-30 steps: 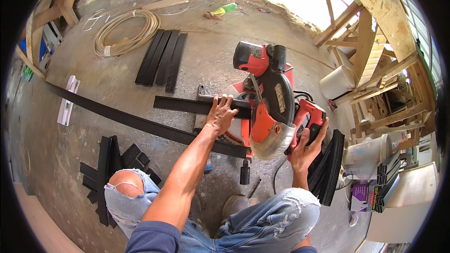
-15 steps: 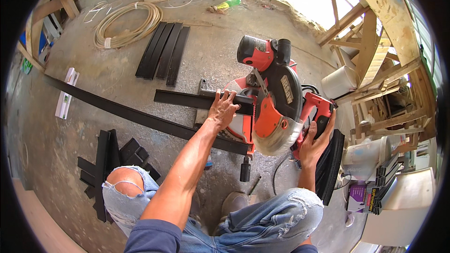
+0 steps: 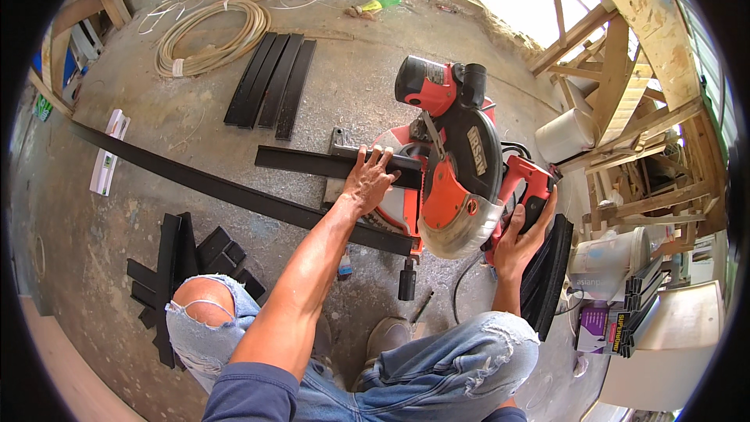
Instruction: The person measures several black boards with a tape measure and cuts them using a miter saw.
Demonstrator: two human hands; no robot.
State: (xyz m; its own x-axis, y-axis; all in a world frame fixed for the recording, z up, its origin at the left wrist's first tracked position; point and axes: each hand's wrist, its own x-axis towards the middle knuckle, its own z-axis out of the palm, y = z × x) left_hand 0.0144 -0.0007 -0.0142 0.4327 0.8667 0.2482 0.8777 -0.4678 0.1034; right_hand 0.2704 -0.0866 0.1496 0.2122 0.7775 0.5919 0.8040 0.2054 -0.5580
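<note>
A red and black miter saw [image 3: 449, 207] sits on the floor in front of me, its head tilted toward my right. My right hand [image 3: 517, 244] is wrapped round the saw's red handle [image 3: 517, 180]. On the saw's left side, my left hand [image 3: 367, 186] grips a short black metal profile [image 3: 301, 162] from above, fingers over it and close to the blade area. A long black metal profile [image 3: 203, 187] runs under my left forearm, its near end at the saw base. A black clamp knob [image 3: 407, 281] hangs at the base's front. The blade's edge is hidden by the guard.
Cut black strips [image 3: 269, 82] lie beyond the saw; shorter pieces [image 3: 168, 289] are piled by my left knee. A white spirit level [image 3: 109, 152], a coiled hose [image 3: 176, 47] and a green bottle [image 3: 381, 3] lie around. Buckets [image 3: 609, 262] and timber [image 3: 641, 141] stand at right.
</note>
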